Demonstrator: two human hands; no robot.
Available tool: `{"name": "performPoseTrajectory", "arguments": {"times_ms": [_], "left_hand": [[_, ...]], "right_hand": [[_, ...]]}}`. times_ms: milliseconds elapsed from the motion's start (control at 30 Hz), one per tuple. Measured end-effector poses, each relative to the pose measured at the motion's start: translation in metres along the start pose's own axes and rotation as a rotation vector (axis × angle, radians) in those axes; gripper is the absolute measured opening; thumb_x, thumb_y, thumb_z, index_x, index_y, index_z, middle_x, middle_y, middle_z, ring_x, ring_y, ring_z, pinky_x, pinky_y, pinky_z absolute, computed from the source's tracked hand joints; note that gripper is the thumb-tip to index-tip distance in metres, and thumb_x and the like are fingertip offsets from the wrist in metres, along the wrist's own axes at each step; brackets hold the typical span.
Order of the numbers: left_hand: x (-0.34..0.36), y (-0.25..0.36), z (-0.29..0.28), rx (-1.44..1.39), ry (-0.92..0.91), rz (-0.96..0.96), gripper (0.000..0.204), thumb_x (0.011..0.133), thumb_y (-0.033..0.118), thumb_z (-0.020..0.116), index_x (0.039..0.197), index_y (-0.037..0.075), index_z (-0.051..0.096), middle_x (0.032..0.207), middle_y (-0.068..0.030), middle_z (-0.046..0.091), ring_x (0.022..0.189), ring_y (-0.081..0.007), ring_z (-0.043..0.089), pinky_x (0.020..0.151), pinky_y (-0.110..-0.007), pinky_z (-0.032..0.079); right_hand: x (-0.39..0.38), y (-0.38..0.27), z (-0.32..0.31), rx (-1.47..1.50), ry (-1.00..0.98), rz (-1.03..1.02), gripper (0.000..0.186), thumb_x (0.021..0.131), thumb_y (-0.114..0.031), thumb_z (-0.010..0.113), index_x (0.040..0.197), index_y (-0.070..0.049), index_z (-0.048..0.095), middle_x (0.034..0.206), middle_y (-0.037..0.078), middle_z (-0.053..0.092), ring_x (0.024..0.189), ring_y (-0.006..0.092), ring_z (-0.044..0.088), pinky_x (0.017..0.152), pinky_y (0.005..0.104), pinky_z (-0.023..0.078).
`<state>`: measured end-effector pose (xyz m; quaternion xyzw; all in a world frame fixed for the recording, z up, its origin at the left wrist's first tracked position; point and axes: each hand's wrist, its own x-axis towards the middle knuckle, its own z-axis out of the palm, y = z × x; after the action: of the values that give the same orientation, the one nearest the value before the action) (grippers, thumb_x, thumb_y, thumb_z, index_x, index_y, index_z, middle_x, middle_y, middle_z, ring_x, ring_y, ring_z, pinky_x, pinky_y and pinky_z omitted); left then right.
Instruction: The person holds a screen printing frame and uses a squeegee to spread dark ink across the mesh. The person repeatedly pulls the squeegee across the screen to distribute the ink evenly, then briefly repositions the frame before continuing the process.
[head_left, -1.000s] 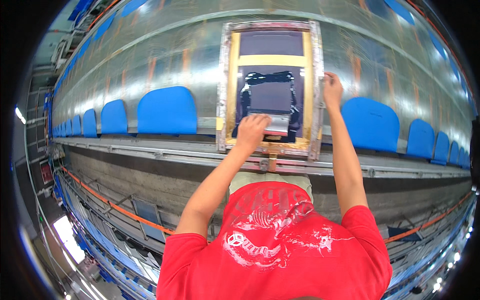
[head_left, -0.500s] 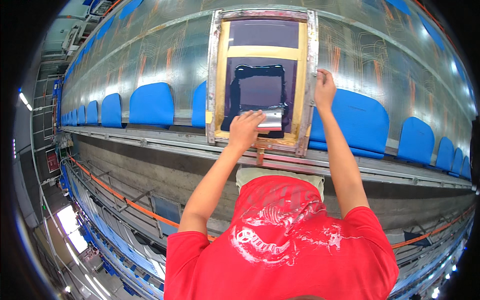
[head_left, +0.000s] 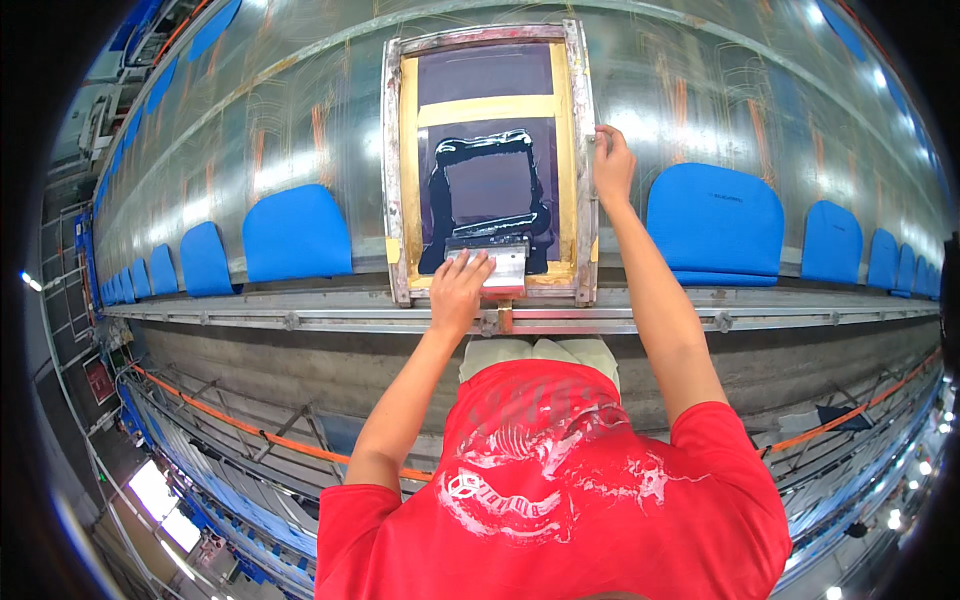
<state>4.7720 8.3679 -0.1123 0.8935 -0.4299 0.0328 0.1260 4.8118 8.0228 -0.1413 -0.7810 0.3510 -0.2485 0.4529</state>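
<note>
A printing screen (head_left: pixel 393 180) in a worn wooden frame, its mesh edged with yellow tape, lies on the long table in front of me. Thick dark ink (head_left: pixel 440 190) rings a square patch on its lower mesh. My left hand (head_left: pixel 458 290) grips a metal squeegee (head_left: pixel 505 265) at the screen's near end, the fingers over its left part. The squeegee's blade edge is hidden. With bent fingers, my right hand (head_left: pixel 612 165) holds the frame's right side rail near its middle. Whatever lies under the screen is out of sight.
Blue flat panels (head_left: pixel 715 220) with rounded tops lie in a row along the shiny table (head_left: pixel 650 110), to both sides of the screen. A metal rail (head_left: pixel 380 318) runs along the table's near edge. Below it, an orange bar (head_left: pixel 250 425) crosses the racks behind me.
The screen has shifted left along the table, uncovering the whole blue panel at its right. The squeegee has moved nearer to me within the frame. Both hands keep their holds.
</note>
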Motion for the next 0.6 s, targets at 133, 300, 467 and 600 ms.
{"name": "performPoseTrajectory", "arguments": {"times_ms": [133,300,467,600], "left_hand": [[0.093,-0.037,-0.011,-0.130,-0.045,-0.115,0.035,0.081,0.004,0.063,0.112,0.017,0.072,0.119,-0.0038,0.072,0.111,-0.0259,0.066,0.091,-0.045,0.050],[0.193,-0.069,-0.037,-0.100,-0.071,-0.126,0.032,0.078,0.002,0.063,0.102,0.019,0.076,0.100,-0.0066,0.075,0.095,-0.0287,0.069,0.081,-0.046,0.052],[0.152,-0.048,-0.004,-0.052,0.160,-0.080,0.034,0.077,-0.002,0.062,0.101,0.018,0.075,0.103,-0.0001,0.075,0.096,-0.0227,0.069,0.078,-0.043,0.049],[0.087,-0.025,0.001,-0.033,0.153,0.004,0.032,0.076,-0.001,0.064,0.101,0.018,0.072,0.106,0.0028,0.075,0.097,-0.0182,0.068,0.080,-0.039,0.046]], "right_hand": [[0.001,0.008,0.007,0.003,0.044,-0.043,0.019,0.099,-0.019,0.058,0.110,-0.008,0.068,0.070,0.021,0.064,0.069,0.0409,0.064,0.066,0.0510,0.045],[-0.003,-0.006,0.008,-0.011,0.008,-0.004,0.019,0.099,-0.020,0.058,0.109,-0.008,0.068,0.071,0.022,0.064,0.070,0.0416,0.064,0.068,0.0514,0.046],[-0.006,-0.005,0.007,-0.012,0.022,0.007,0.020,0.099,-0.022,0.058,0.109,-0.008,0.068,0.074,0.022,0.066,0.072,0.0417,0.064,0.070,0.0500,0.047],[-0.001,-0.003,0.003,-0.014,0.024,0.014,0.020,0.099,-0.022,0.058,0.109,-0.007,0.068,0.081,0.022,0.068,0.078,0.0422,0.066,0.073,0.0488,0.048]]}}
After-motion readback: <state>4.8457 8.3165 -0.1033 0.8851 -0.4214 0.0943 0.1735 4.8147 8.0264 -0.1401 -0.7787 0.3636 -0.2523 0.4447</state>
